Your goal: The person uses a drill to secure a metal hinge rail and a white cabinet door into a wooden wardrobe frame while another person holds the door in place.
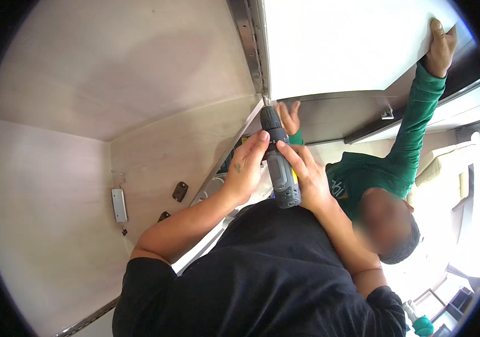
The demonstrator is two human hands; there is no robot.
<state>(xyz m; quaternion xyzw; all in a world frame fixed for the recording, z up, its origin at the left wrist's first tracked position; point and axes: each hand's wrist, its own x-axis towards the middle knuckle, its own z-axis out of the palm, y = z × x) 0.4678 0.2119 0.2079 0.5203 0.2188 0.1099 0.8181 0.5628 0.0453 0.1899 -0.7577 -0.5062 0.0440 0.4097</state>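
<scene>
A dark grey cordless drill (282, 174) points upward in front of my chest. Its bit meets the lower end of a long metal hinge (248, 48) that joins the cabinet (178, 121) to a white door panel (330, 50). My left hand (245, 164) grips the front of the drill, its thumb beside the chuck. Around the right side of the body wraps my right hand (312, 177), thumb near the collar. The handle and trigger are hidden beneath the drill and hands.
A co-worker in a green long-sleeved top (374, 174) holds the panel's far right edge with one hand (441, 48); the other hand (289, 117) is just behind the drill. Inside the cabinet are a white rectangular fixture (119, 205) and a small dark plate (180, 191).
</scene>
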